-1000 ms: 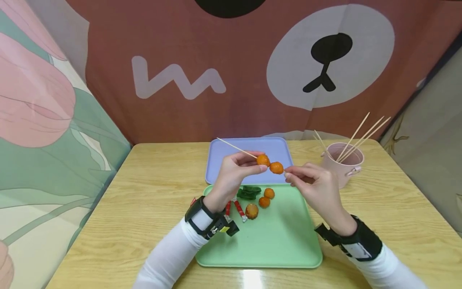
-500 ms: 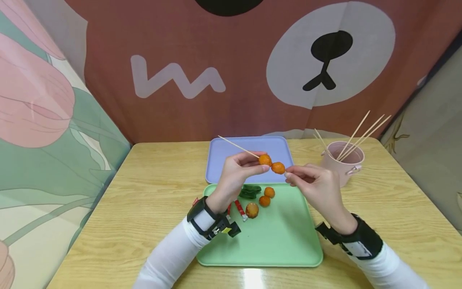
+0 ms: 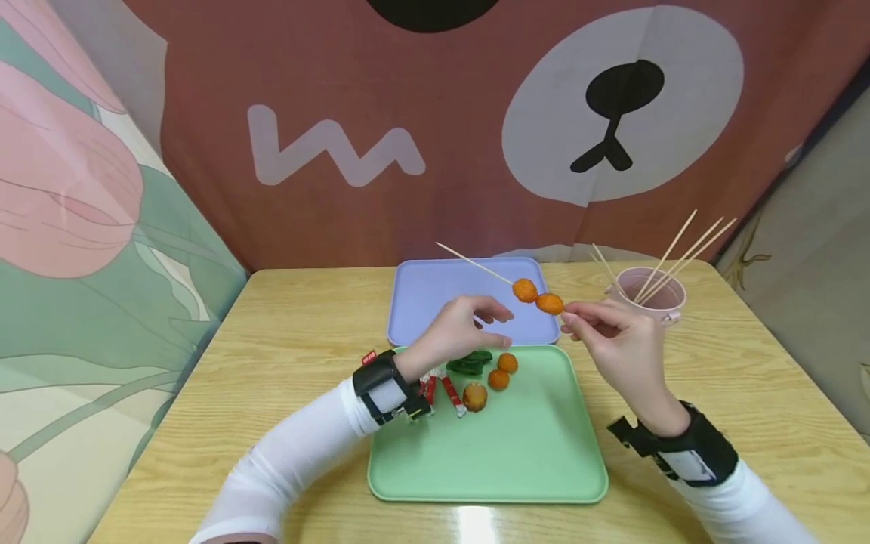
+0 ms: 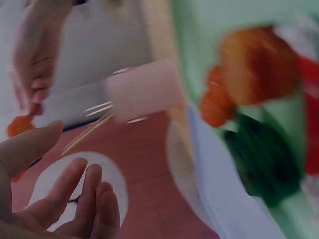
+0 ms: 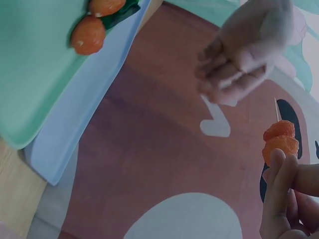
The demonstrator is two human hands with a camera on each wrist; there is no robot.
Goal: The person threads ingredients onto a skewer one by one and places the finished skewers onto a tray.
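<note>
Head view: left hand (image 3: 462, 329) now off the skewer (image 3: 506, 281), right hand's (image 3: 615, 344) grip alone.

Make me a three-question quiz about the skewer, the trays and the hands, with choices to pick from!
1. Where is the lavender tray?
A. behind the green tray
B. inside the pink cup
C. on the floor

2. How many orange balls are on the held skewer?
A. none
B. two
C. five

3. What is the left hand doing?
A. gripping the skewer
B. open, holding nothing
C. lifting the cup

Answers: 1 A, it lies farther back on the table; 2 B, two sit side by side; 3 B, only the right hand pinches the skewer.
</note>
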